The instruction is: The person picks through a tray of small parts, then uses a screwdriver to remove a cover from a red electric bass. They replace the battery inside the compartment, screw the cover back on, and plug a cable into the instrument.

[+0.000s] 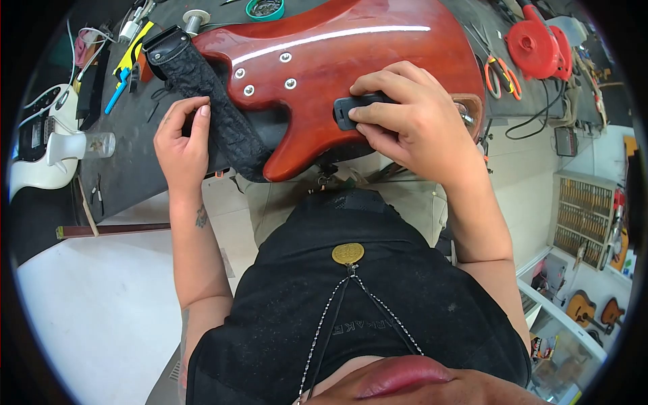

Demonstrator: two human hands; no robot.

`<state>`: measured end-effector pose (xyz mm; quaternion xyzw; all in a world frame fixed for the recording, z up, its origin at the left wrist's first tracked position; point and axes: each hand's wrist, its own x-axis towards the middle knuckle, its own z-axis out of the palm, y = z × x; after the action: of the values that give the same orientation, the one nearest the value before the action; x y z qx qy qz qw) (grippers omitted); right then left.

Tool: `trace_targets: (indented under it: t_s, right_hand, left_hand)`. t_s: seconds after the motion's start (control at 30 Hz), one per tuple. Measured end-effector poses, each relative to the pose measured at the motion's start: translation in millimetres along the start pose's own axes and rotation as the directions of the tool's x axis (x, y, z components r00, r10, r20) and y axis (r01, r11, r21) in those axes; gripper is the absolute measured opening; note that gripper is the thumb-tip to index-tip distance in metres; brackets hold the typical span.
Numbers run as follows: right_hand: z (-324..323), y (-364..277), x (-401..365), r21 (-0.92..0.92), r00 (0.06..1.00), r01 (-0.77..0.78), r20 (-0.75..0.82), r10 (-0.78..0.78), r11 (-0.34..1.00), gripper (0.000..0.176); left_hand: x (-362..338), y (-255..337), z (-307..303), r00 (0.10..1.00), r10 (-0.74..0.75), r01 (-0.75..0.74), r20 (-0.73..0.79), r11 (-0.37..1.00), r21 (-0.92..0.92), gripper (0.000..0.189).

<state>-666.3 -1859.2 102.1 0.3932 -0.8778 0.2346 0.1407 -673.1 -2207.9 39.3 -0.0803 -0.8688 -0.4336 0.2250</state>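
Note:
A glossy red-brown guitar body lies back side up on the dark workbench, with several metal screw ferrules near its neck end. My right hand is closed on a small black plastic battery box, held at the guitar's back. To the right of that hand, a cavity in the body shows metal parts inside. My left hand is by the black fabric neck rest, thumb and index fingertips together; I cannot tell what, if anything, is between them.
Orange-handled pliers and a red blower sit at the right. A blue-handled brush, a solder spool and a green round dish are at the back. A white guitar stands at the far left.

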Motion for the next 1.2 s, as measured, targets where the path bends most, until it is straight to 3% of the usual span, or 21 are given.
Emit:
trace_targets:
  t_s: [0.2, 0.27, 0.3, 0.33, 0.4, 0.43, 0.47, 0.5, 0.53, 0.63, 0.67, 0.7, 0.73, 0.8, 0.87, 0.93, 0.97, 1.03, 1.07, 1.13, 1.2]
  right_hand:
    - [-11, -7, -11, -0.029, 1.000, -0.007, -0.004, 0.007, 1.000, 0.024]
    - [-24, -12, -18, -0.013, 0.989, -0.080, -0.128, 0.078, 0.997, 0.025]
    - [-26, -9, -23, -0.014, 0.966, -0.038, -0.258, 0.033, 0.999, 0.021]
    - [-32, -11, -32, -0.018, 0.964, -0.038, -0.264, 0.032, 0.999, 0.021]
    - [-44, -27, -57, 0.266, 0.932, -0.147, -0.286, 0.223, 0.953, 0.016]
    - [-44, -30, -66, 0.396, 0.950, -0.099, -0.237, 0.206, 0.913, 0.010]
    - [-41, -31, -73, 0.393, 0.944, -0.110, -0.247, 0.220, 0.913, 0.010]
    - [-36, -31, -79, 0.546, 0.984, -0.148, -0.005, 0.180, 0.825, 0.012]
    - [-29, -31, -87, 0.670, 0.971, -0.217, 0.221, 0.089, 0.710, 0.016]
    - [30, -19, -110, 0.593, 0.842, -0.457, 0.528, 0.108, 0.663, 0.029]
    - [48, -12, -117, 0.543, 0.766, -0.579, 0.617, 0.178, 0.609, 0.026]
    - [74, 3, -128, 0.543, 0.774, -0.575, 0.603, 0.193, 0.612, 0.028]
    - [96, 12, -139, 0.581, 0.738, -0.663, 0.611, 0.285, 0.472, 0.028]
    - [174, 43, -183, 0.713, 0.698, -0.686, 0.585, 0.413, 0.148, 0.028]
    - [213, 64, -210, 0.506, 0.661, -0.749, 0.538, 0.523, 0.427, 0.027]
    - [229, 79, -207, 0.448, 0.634, -0.774, 0.559, 0.535, 0.449, 0.027]
    - [235, 81, -203, 0.374, 0.598, -0.799, 0.579, 0.554, 0.471, 0.029]
    - [241, 86, -203, 0.460, 0.642, -0.767, 0.536, 0.549, 0.447, 0.031]
    - [241, 89, -205, 0.523, 0.672, -0.737, 0.493, 0.553, 0.429, 0.032]
    - [245, 93, -206, 0.463, 0.659, -0.752, 0.536, 0.528, 0.468, 0.033]
    - [232, 89, -200, 0.513, 0.646, -0.762, 0.564, 0.515, 0.395, 0.034]
  left_hand:
    - [-4, -3, 0, 0.998, 0.028, -0.029, -0.052, 1.000, -0.008, 0.011]
    - [-5, -1, -1, 0.994, 0.057, -0.059, -0.092, 0.998, -0.018, 0.011]
    - [-8, 5, -2, 0.993, 0.055, -0.053, -0.106, 0.998, 0.025, 0.011]
    - [-11, 12, -2, 0.991, 0.055, -0.047, -0.119, 0.997, 0.067, 0.011]
    - [-12, 31, 0, 0.994, 0.093, -0.089, -0.060, 0.993, 0.075, 0.012]
    - [-12, 40, 3, 0.985, 0.171, -0.172, 0.037, 0.984, 0.044, 0.013]
    - [-10, 48, 8, 0.959, 0.250, -0.252, 0.132, 0.968, 0.005, 0.014]
    - [-7, 56, 14, 0.914, 0.353, -0.355, 0.201, 0.934, -0.028, 0.017]
    - [-4, 66, 22, 0.885, 0.373, -0.368, 0.278, 0.927, -0.073, 0.018]
    - [10, 92, 42, 0.791, 0.439, -0.453, 0.427, 0.888, -0.074, 0.022]
    - [17, 97, 49, 0.722, 0.511, -0.562, 0.466, 0.826, -0.036, 0.024]
    - [24, 103, 55, 0.647, 0.571, -0.662, 0.505, 0.750, -0.002, 0.027]
    - [30, 108, 59, 0.633, 0.580, -0.672, 0.513, 0.740, -0.007, 0.027]
    - [42, 118, 62, 0.467, 0.639, -0.817, 0.611, 0.577, 0.021, 0.034]
    - [50, 126, 60, 0.401, 0.610, -0.854, 0.684, 0.519, 0.038, 0.034]
    - [58, 129, 60, 0.261, 0.616, -0.910, 0.743, 0.414, -0.023, 0.036]
    - [60, 132, 59, 0.255, 0.603, -0.912, 0.756, 0.410, -0.020, 0.036]
    - [65, 139, 59, 0.161, 0.562, -0.947, 0.811, 0.319, -0.033, 0.038]
    - [66, 141, 59, 0.156, 0.552, -0.949, 0.819, 0.315, -0.031, 0.038]
    - [68, 142, 59, 0.103, 0.530, -0.961, 0.842, 0.272, -0.054, 0.039]
    - [73, 142, 59, 0.057, 0.537, -0.969, 0.842, 0.234, -0.084, 0.038]
